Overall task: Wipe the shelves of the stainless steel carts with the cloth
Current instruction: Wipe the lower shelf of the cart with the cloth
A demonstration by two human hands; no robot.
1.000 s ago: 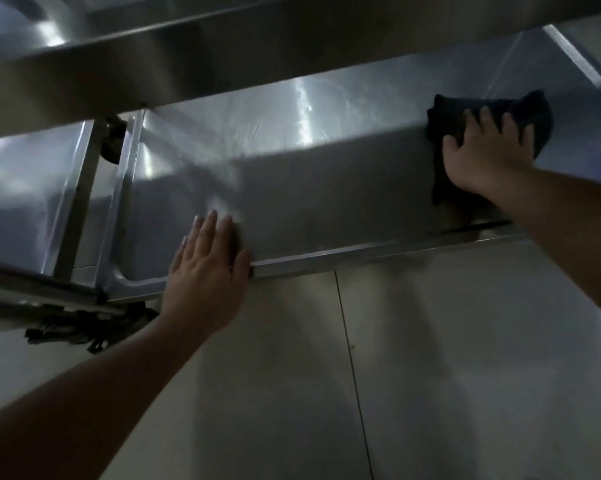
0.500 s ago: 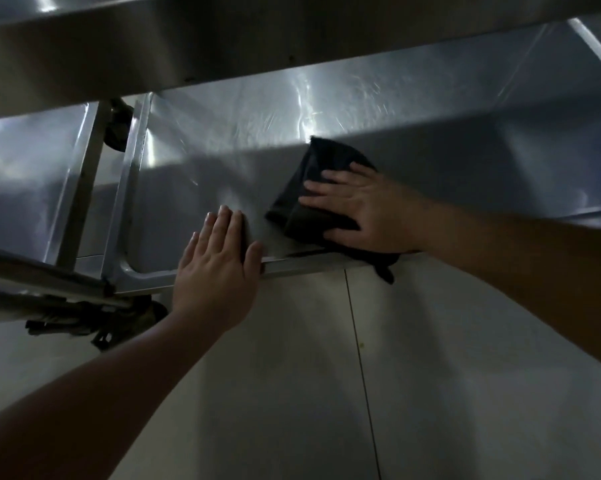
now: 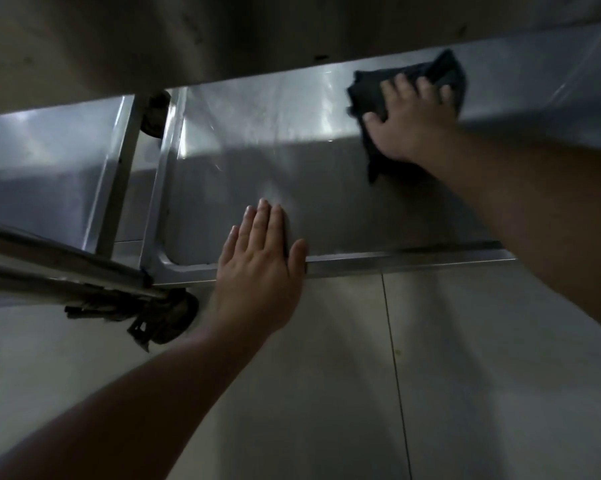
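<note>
Right hand: the right hand is pressing flat on the dark cloth, fingers spread over it and thumb out to the side, palm bearing down rather than clenching.
Cloth: it is lying bunched on the lower shelf of the stainless steel cart, toward the far right part of the shelf, partly sticking out past the fingertips and trailing down under the wrist.
Left hand: the left hand is resting open on the near rim of that shelf, fingers straight and close together, reaching onto the steel, thumb hooking over the rim, grasping nothing.
Upper shelf: the shelf above is overhanging the scene, dim and shadowing the top.
Second cart: another steel shelf is sitting just beside, on the left, its edge near the first cart's.
Caster: a dark wheel is showing below the near left corner.
Floor: pale tiles are filling the foreground.
</note>
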